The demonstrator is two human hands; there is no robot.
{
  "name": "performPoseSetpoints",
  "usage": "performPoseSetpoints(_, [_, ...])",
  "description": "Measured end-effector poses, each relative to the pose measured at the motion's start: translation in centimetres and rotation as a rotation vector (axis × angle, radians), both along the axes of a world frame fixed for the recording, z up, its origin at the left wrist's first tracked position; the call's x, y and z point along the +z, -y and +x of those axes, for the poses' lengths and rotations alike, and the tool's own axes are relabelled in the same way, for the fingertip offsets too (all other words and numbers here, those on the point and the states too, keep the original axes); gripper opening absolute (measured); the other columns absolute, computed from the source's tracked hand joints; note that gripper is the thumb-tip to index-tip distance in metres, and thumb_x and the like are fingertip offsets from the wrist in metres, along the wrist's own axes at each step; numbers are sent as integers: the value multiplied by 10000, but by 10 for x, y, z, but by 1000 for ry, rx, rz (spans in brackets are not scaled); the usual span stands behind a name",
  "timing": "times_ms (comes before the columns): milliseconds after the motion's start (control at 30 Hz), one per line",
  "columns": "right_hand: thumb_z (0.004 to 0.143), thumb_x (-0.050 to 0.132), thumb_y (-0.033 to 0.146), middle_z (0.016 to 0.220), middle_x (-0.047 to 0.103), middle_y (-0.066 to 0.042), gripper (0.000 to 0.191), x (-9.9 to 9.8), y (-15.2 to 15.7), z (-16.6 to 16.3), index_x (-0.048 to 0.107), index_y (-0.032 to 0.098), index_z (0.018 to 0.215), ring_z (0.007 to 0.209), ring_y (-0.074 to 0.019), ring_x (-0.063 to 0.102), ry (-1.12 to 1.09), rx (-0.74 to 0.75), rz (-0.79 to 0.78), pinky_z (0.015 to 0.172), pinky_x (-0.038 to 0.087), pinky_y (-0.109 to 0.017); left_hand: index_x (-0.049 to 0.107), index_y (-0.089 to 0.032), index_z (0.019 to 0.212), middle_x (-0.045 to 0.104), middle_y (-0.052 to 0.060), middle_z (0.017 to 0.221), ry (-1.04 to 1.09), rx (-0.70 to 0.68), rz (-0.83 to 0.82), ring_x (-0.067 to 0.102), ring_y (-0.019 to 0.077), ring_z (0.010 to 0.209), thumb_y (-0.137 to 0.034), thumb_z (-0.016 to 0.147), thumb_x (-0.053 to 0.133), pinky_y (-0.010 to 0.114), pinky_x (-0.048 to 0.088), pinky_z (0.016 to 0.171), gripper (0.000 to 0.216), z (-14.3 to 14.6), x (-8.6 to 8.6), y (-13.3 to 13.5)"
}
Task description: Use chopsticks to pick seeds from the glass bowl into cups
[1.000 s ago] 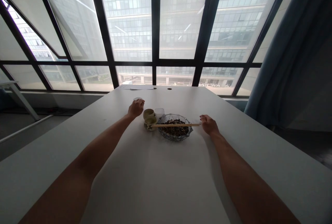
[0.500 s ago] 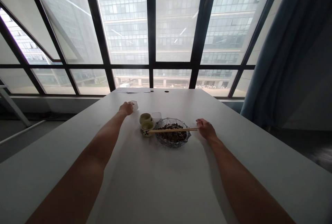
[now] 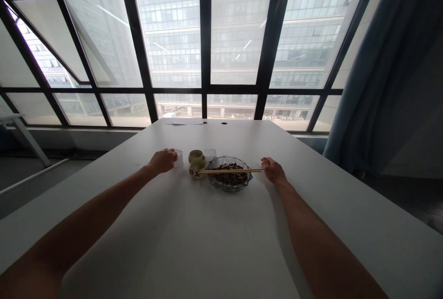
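My left hand [image 3: 164,160] is closed on the side of a small clear plastic cup [image 3: 178,158], left of the two ceramic cups. My right hand [image 3: 273,170] grips the thick ends of a pair of wooden chopsticks [image 3: 230,170], which point left across a cut-glass bowl [image 3: 228,188]. Dark and pale sunflower-seed-like pieces [image 3: 231,178] fill the bowl. The chopstick tips reach the front ceramic cup [image 3: 197,173], which bears black characters; whether they touch it I cannot tell. A second greenish ceramic cup [image 3: 196,155] stands just behind.
Another clear plastic cup [image 3: 209,153] stands behind the bowl. White papers [image 3: 182,122] lie at the far edge of the white table [image 3: 221,243], near a dark round hole [image 3: 224,123]. Windows stand beyond, and a blue curtain [image 3: 367,82] hangs at right.
My left hand has drawn the clear plastic cup nearer, from beyond the ceramic cups to beside them. My right hand and the chopsticks have hardly moved. The view has shifted slightly.
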State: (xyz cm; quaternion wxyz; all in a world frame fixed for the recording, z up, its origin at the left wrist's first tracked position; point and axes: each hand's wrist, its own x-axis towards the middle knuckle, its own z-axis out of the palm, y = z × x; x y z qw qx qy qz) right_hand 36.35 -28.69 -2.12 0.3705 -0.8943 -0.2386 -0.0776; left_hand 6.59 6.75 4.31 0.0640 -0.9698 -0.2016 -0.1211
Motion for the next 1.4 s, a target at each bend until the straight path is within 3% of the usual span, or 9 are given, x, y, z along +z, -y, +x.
performPoseSetpoints(133, [979, 399, 352, 990, 755, -93, 375, 1, 0, -2, 734, 207, 1063, 962, -237, 668, -5, 4, 3, 842, 472, -311, 694, -200, 900, 692, 84, 1040, 22, -60, 79, 646, 234, 914, -283, 969, 398, 313, 520, 734, 315, -20, -5, 35])
performPoseSetpoints(267, [983, 392, 353, 955, 755, -87, 375, 4, 1, -6, 729, 201, 1044, 929, -227, 671, 4, 16, 0, 822, 473, -304, 697, -186, 924, 686, 110, 1053, 51, -91, 69, 648, 257, 942, -241, 971, 398, 333, 525, 719, 308, -11, -7, 56])
performPoseSetpoints(633, [970, 423, 340, 874, 753, -65, 329, 10, 2, -12, 729, 222, 988, 881, -220, 686, 19, 29, 45, 796, 489, -298, 703, -199, 979, 684, 111, 1079, 178, -129, -22, 637, 252, 997, -253, 987, 396, 344, 564, 761, 311, 15, -19, 57])
performPoseSetpoints(767, [963, 416, 297, 1018, 763, -101, 335, 20, 0, -16, 725, 194, 1046, 990, -231, 684, 44, 28, 76, 891, 489, -326, 632, -225, 1209, 652, 93, 1237, 396, -179, -108, 614, 224, 1133, -258, 1003, 360, 353, 570, 881, 343, 7, -31, 58])
performPoseSetpoints(867, [974, 388, 284, 1162, 740, -128, 377, 37, -8, -23, 706, 152, 1126, 1105, -222, 658, 109, 56, 134, 977, 465, -328, 587, -234, 1267, 607, 94, 1331, 473, -290, -103, 591, 220, 1203, -364, 1019, 380, 353, 569, 899, 349, -1, -41, 58])
performPoseSetpoints(967, [959, 464, 350, 1058, 767, -130, 364, 59, -22, -37, 738, 138, 1072, 963, -230, 696, 170, 216, 204, 890, 513, -335, 596, -244, 1243, 601, 94, 1343, 463, -348, -73, 580, 230, 1217, -433, 994, 460, 356, 562, 908, 341, -4, -48, 59])
performPoseSetpoints(1167, [831, 700, 326, 903, 770, -69, 198, 83, -54, -87, 804, 180, 914, 772, -194, 673, 169, 731, -124, 720, 518, -285, 636, -251, 1177, 605, 91, 1351, 467, -279, -43, 575, 256, 1196, -442, 954, 561, 414, 513, 1006, 303, 6, -52, 61])
performPoseSetpoints(1267, [803, 738, 278, 874, 741, -51, 141, 86, -63, -107, 821, 209, 892, 767, -183, 652, 279, 796, -235, 719, 501, -272, 633, -249, 1187, 599, 93, 1364, 476, -225, -58, 562, 270, 1218, -450, 939, 594, 428, 500, 1020, 322, 10, -52, 59])
performPoseSetpoints(1400, [811, 730, 236, 903, 725, -55, 141, 88, -64, -119, 831, 239, 910, 853, -210, 658, 371, 775, -326, 764, 490, -283, 621, -235, 1217, 585, 115, 1377, 491, -139, -82, 537, 303, 1259, -490, 914, 627, 456, 482, 1039, 396, 12, -57, 54])
